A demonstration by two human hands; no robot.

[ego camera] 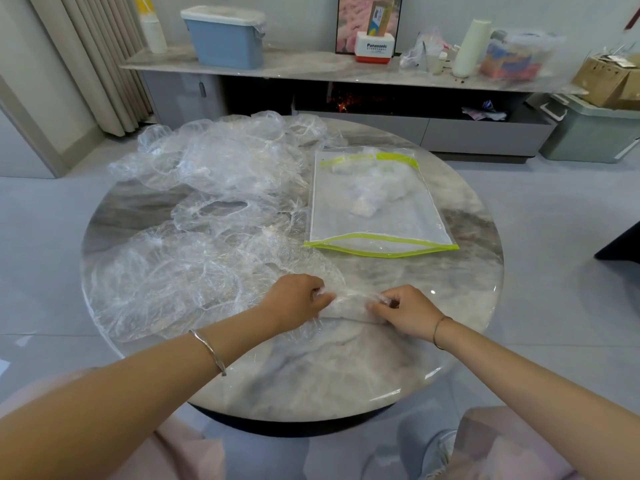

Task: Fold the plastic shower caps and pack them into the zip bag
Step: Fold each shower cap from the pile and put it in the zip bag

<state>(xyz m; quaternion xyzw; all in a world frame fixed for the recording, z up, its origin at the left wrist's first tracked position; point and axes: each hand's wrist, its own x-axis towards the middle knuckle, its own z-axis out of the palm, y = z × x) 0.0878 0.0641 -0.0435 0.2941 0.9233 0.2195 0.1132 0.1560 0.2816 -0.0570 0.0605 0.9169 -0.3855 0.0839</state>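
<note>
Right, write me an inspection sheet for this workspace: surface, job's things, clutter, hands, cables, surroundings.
Surface: round marble table, glossy.
Job's things: rolled cap at the near edge; loose caps heaped over the left half; zip bag flat on the right, folded caps inside; cannot tell if it is zipped.
Clutter: nothing seen.
Hands: left hand and right hand each pinch one end of the rolled cap.
Cables: nothing seen.
Surroundings: sideboard behind the table, carrying a blue bin and a white roll; cardboard box on a green crate at far right.
</note>
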